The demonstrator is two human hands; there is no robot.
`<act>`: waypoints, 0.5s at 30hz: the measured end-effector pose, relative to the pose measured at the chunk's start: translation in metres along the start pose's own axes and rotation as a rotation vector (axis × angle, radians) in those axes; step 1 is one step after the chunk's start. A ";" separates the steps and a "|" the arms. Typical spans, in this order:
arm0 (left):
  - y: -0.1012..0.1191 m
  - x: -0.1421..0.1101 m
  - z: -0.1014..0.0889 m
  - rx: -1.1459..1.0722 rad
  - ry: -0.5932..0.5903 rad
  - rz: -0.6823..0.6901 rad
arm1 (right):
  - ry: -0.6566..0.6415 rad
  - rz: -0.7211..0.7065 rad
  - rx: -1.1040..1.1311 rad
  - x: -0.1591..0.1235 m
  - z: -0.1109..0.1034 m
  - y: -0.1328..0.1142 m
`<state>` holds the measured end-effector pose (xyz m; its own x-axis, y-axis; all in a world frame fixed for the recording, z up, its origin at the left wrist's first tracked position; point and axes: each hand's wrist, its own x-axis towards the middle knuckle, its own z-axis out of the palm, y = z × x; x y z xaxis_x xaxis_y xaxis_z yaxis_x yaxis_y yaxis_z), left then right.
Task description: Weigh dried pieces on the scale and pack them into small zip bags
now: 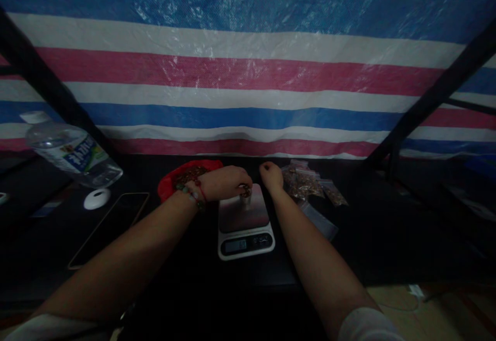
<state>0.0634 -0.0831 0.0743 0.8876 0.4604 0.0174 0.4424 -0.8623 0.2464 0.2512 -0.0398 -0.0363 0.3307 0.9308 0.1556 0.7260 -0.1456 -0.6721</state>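
My left hand (231, 182), with a beaded bracelet and a red cord at the wrist, is closed around small brown pieces (245, 191). It is over the steel plate of a white kitchen scale (246, 248), where a small clear cup (246, 201) seems to stand just under the fingers. The lit display is too blurred to read. Behind the left wrist lies a red bag (166, 186) full of similar brown pieces. My right hand (272, 176) rests on the black table right of the scale, fingers curled in, with nothing visible in them.
Several filled zip bags (308, 183) lie right of my right hand, with a flat clear zip bag (320, 220) nearer me. On the left are a phone (110, 230), a white oval case (96, 199) and a plastic bottle (73, 150). A striped tarp (248, 72) hangs behind.
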 end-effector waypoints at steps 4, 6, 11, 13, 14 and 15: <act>0.003 0.000 0.002 0.008 -0.004 0.024 | 0.004 -0.004 0.003 -0.001 0.000 0.000; 0.006 -0.001 0.002 0.014 -0.010 0.016 | 0.009 -0.012 0.009 -0.001 -0.001 0.000; 0.012 -0.005 0.001 0.009 0.002 -0.011 | -0.005 -0.004 0.004 -0.001 -0.002 -0.001; 0.013 -0.006 0.000 0.001 0.012 -0.001 | -0.008 -0.005 -0.001 -0.001 -0.002 -0.001; 0.012 -0.007 0.000 0.000 0.015 0.005 | -0.009 -0.006 -0.002 -0.001 -0.002 -0.001; 0.012 -0.007 0.000 -0.001 0.019 0.010 | -0.011 -0.005 -0.001 -0.001 -0.002 -0.001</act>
<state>0.0624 -0.0968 0.0770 0.8893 0.4557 0.0384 0.4334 -0.8666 0.2472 0.2513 -0.0409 -0.0343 0.3206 0.9350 0.1514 0.7285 -0.1413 -0.6703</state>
